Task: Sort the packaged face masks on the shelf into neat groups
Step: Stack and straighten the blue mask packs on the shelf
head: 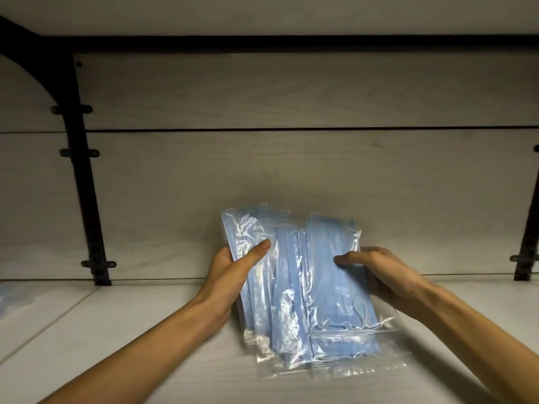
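Roughly mid-task, by my read: one bundle of packaged masks [297,287] is gathered and held between both hands above the shelf board [116,330], blue masks in clear wrappers, stacked unevenly. Packs fan out at the top and the loose plastic ends splay at the bottom, so the group is collected but not yet squared up. Whether the bottom edge touches the board or hangs just above it, can't tell.

Left hand [230,275] grips the bundle's left edge, thumb laid across the front, fingers curled behind and hidden. Right hand [376,272] grips the right edge, thumb pressing the front face, the other fingers wrapped round the side and back. Both hands clamp the stack from opposite sides, thumbs pointing inward toward each other, the middle packs lying between them. Forearms come in from the bottom corners, angled inward.

Left to do, as I judge it: tap edges flush, set the pile down. A bit of something blue [11,301] shows far left of the left hand at the frame edge, possibly more masks; too cropped to say. Back panel [291,170] and a black bracket [84,199] stand behind.
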The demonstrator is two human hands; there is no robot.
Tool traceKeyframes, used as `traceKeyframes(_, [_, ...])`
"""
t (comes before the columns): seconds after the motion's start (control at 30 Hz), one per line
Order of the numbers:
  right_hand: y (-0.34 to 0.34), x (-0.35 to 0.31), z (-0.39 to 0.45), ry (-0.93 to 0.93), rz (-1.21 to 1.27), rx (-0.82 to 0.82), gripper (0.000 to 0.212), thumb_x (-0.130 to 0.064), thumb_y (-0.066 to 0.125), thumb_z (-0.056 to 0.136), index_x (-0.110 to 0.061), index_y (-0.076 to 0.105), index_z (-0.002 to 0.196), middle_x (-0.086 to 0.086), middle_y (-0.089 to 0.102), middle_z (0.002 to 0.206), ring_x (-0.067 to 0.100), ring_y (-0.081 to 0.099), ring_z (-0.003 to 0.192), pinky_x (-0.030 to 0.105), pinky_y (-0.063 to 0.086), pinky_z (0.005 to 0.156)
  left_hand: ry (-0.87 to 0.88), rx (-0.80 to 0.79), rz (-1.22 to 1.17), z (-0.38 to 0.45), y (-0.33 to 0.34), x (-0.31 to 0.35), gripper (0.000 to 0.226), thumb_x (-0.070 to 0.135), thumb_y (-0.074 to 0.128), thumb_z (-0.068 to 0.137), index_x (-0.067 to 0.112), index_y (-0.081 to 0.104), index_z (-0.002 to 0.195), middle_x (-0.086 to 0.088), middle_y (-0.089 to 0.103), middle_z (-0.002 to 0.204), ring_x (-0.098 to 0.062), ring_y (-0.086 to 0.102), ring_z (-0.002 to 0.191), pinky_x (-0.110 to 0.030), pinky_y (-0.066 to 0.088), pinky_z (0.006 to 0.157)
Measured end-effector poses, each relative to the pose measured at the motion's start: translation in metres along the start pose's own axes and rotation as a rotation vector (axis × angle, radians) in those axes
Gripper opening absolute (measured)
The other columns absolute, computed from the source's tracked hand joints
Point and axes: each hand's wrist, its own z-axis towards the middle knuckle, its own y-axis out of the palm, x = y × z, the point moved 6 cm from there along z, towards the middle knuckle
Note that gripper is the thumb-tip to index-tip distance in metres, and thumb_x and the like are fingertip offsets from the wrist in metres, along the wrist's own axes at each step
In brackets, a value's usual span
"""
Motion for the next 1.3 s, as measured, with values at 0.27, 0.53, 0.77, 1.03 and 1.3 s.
traceKeyframes(0.27, [-0.02, 0.0, -0.017, -0.013, 0.073, 0.171, 0.03, -0.029, 0.081, 0.08, -0.008, 0.06, 0.083, 0.001, 0.043, 0.055, 0.012, 0.037, 0.047, 0.027, 0.038, 0.051, -0.086, 0.005, -0.116, 0.001, 0.003, -0.001, 0.086, 0.057, 0.078, 0.056, 0.017, 0.062, 0.131, -0.005, 0.068, 0.13, -0.026, 0.06, 0.126, -0.049, 0.037, 0.116])
traceKeyframes(0.53, [-0.025, 0.008, -0.047, 0.049, 0.459, 0.29, 0.013, -0.019, 0.074, 0.087, -0.006, 0.071, 0.087, -0.004, 0.065, 0.054, 0.004, 0.049, 0.037, 0.016, 0.04, 0.036, -0.095, 0.012, -0.122, 0.0, 0.008, -0.005, 0.035, 0.027, 0.074, 0.091, 0.014, 0.066, 0.122, -0.005, 0.077, 0.114, -0.027, 0.07, 0.111, -0.05, 0.044, 0.111])
traceKeyframes(0.77, [0.006, 0.011, -0.076, 0.012, 0.718, 0.355, 0.013, -0.002, 0.063, 0.093, 0.002, 0.065, 0.105, 0.014, 0.077, 0.079, 0.024, 0.074, 0.059, 0.027, 0.056, 0.044, -0.145, -0.167, -0.241, -0.01, 0.027, -0.007, 0.05, 0.033, 0.075, 0.089, 0.01, 0.062, 0.132, -0.009, 0.072, 0.124, -0.025, 0.068, 0.118, -0.044, 0.047, 0.107])
traceKeyframes(1.03, [-0.011, 0.022, -0.089, -0.037, 0.463, 0.502, 0.021, -0.008, 0.06, 0.099, 0.0, 0.061, 0.118, 0.018, 0.076, 0.092, 0.028, 0.075, 0.066, 0.031, 0.059, 0.047, -0.015, -0.147, -0.019, -0.007, 0.016, -0.014, 0.038, -0.007, 0.076, 0.081, 0.012, 0.07, 0.113, -0.008, 0.078, 0.108, -0.027, 0.074, 0.104, -0.03, 0.059, 0.083])
traceKeyframes(1.3, [-0.057, -0.012, -0.09, -0.326, -0.051, 0.467, 0.005, -0.007, 0.068, 0.092, -0.004, 0.072, 0.094, 0.002, 0.076, 0.071, 0.023, 0.072, 0.068, 0.023, 0.057, 0.053, -0.079, -0.124, 0.107, 0.005, 0.003, -0.007, 0.036, -0.01, 0.071, 0.077, -0.004, 0.068, 0.112, -0.021, 0.075, 0.106, -0.037, 0.071, 0.105, -0.043, 0.055, 0.099])
